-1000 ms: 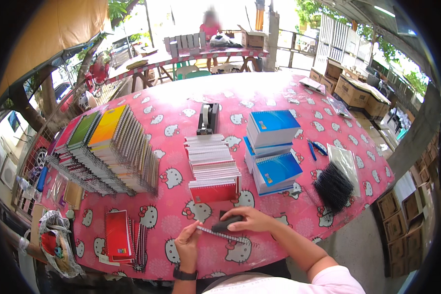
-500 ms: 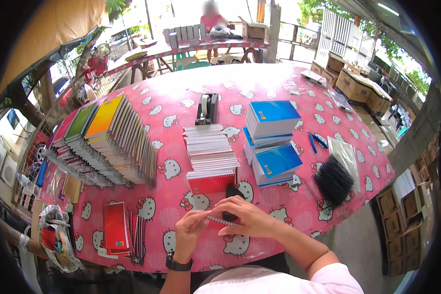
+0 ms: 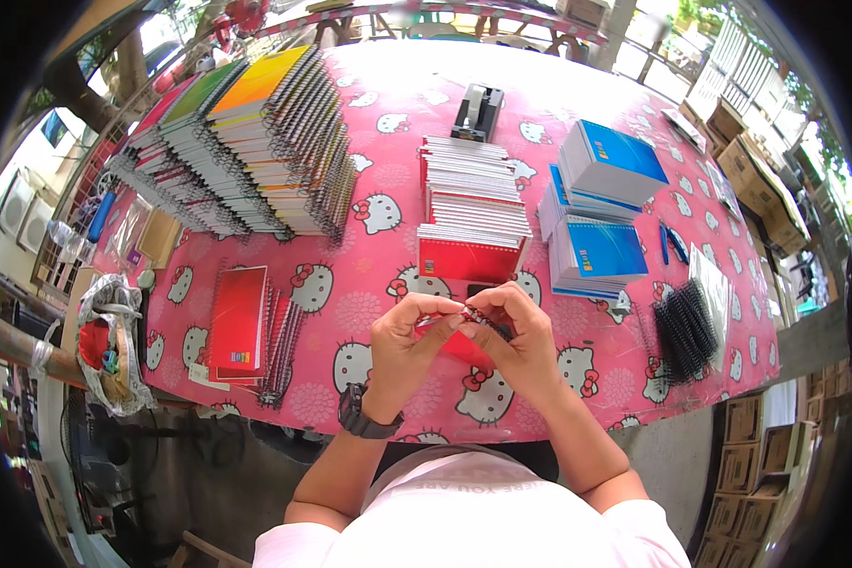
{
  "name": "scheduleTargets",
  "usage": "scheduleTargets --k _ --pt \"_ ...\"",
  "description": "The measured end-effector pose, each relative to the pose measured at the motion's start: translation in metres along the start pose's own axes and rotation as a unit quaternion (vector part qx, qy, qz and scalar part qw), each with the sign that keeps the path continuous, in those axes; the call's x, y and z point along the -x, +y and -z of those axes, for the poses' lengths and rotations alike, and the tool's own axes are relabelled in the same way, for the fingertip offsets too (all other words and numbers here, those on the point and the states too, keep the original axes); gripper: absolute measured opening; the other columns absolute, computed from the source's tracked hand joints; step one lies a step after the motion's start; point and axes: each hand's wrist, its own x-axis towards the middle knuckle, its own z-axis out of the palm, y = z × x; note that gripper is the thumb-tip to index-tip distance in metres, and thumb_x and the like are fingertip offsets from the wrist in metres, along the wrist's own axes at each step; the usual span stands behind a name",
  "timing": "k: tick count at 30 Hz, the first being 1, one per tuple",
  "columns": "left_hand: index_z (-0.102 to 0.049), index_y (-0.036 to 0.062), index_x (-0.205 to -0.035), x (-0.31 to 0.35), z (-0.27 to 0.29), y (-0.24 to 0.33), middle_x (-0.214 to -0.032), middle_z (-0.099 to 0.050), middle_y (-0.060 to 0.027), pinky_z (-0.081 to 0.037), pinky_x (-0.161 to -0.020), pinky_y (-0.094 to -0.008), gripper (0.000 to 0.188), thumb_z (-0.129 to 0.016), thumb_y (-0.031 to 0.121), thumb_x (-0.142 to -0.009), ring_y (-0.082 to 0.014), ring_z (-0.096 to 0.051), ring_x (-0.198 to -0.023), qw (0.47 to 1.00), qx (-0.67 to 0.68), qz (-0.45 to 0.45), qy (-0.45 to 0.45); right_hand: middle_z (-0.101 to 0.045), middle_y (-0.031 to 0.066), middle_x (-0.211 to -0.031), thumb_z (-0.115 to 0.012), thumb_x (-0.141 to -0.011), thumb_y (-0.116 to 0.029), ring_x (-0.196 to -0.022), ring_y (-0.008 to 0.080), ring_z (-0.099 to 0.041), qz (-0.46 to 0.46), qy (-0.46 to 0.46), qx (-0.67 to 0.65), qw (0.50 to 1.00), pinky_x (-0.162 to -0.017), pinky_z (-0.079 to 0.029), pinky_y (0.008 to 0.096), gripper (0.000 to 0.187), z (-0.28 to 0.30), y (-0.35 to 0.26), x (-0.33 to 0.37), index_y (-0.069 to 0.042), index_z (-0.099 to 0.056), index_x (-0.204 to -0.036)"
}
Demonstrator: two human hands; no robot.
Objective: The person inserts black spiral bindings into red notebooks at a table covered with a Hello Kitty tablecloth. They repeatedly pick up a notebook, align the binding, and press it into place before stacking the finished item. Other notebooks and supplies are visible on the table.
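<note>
My left hand (image 3: 402, 346) and my right hand (image 3: 521, 346) meet over the near edge of the table, fingertips pinched together on the wire-bound edge of a red notebook (image 3: 468, 350). The fingers cover most of that binding; part of the red cover shows below them. Just beyond the hands lies a row of white-paged, red-covered notebooks (image 3: 471, 258). A dark object (image 3: 481, 288) sits between the row and my hands, mostly hidden. To the left rests a small pile of spiral-bound red notebooks (image 3: 239, 322).
Tall stacks of spiral notebooks (image 3: 284, 142) stand at the left. Blue notebooks (image 3: 608, 248) are stacked right of centre, beside blue-handled pliers (image 3: 673, 244) and a heap of black coils (image 3: 686, 327). A tape dispenser (image 3: 477, 112) stands behind the red row. Cartons (image 3: 762, 180) are beyond the table.
The view has tilted down and shifted left. My right hand has drawn its fingers in to a pinch beside the left fingertips, and more of the red cover now shows under the hands.
</note>
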Motion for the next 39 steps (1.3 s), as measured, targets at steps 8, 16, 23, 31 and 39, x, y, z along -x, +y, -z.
scheduleTargets --k 8,16,23,31,39 --pt "-0.042 0.007 -0.1 0.002 0.005 -0.004 -0.093 -0.063 -0.0109 -0.049 -0.08 -0.027 0.031 -0.066 -0.002 -0.084 -0.0146 -0.062 -0.088 0.999 0.033 -0.029 -0.022 -0.052 0.0013 -0.076 -0.076 -0.079 -0.013 -0.065 0.0068 -0.046 -0.066 -0.049 -0.031 0.996 -0.056 -0.039 0.0221 0.022 -0.001 0.0 -0.007 -0.002 -0.059 -0.088" --pt "-0.041 0.0085 -0.095 0.002 0.009 0.005 -0.09 -0.064 -0.0092 -0.05 -0.077 -0.0281 0.028 -0.066 0.002 -0.085 -0.0144 -0.063 -0.087 0.998 -0.014 -0.056 -0.006 -0.051 0.0015 -0.073 -0.074 -0.08 -0.013 -0.064 0.0083 -0.046 -0.024 -0.051 -0.002 0.998 -0.058 -0.038 0.0224 0.021 -0.007 0.002 -0.011 -0.001 -0.058 -0.084" --pt "-0.044 0.0054 -0.107 0.007 0.034 0.013 -0.095 -0.06 -0.0067 -0.046 -0.08 -0.0288 0.038 -0.07 0.023 -0.086 -0.0135 -0.059 -0.087 0.994 -0.077 -0.053 0.057 -0.055 0.0042 -0.078 -0.061 -0.091 -0.016 -0.07 0.0109 -0.05 0.06 -0.091 0.067 0.992 -0.062 -0.041 0.0244 0.017 -0.038 -0.019 -0.026 0.002 -0.06 -0.092" --pt "-0.041 0.0022 -0.13 0.046 0.102 0.049 -0.096 -0.061 -0.0043 -0.048 -0.075 -0.0259 0.055 -0.07 0.016 -0.085 -0.0096 -0.059 -0.084 0.976 0.179 -0.017 0.125 -0.054 0.0021 -0.094 -0.053 -0.096 -0.013 -0.082 0.007 -0.049 0.013 -0.028 -0.25 0.968 -0.074 -0.041 0.0238 0.014 -0.096 -0.054 -0.08 -0.003 -0.059 -0.102" --pt "-0.061 0.0015 -0.118 0.061 0.222 0.054 -0.115 -0.059 -0.0121 -0.042 -0.091 -0.0341 0.039 -0.069 0.02 -0.084 -0.0213 -0.055 -0.105 0.812 -0.476 -0.047 0.335 -0.06 0.0103 -0.095 -0.063 -0.086 -0.014 -0.085 0.0225 -0.057 0.186 -0.047 0.023 0.981 -0.078 -0.044 0.0289 0.019 -0.246 0.053 -0.121 -0.005 -0.061 -0.103"
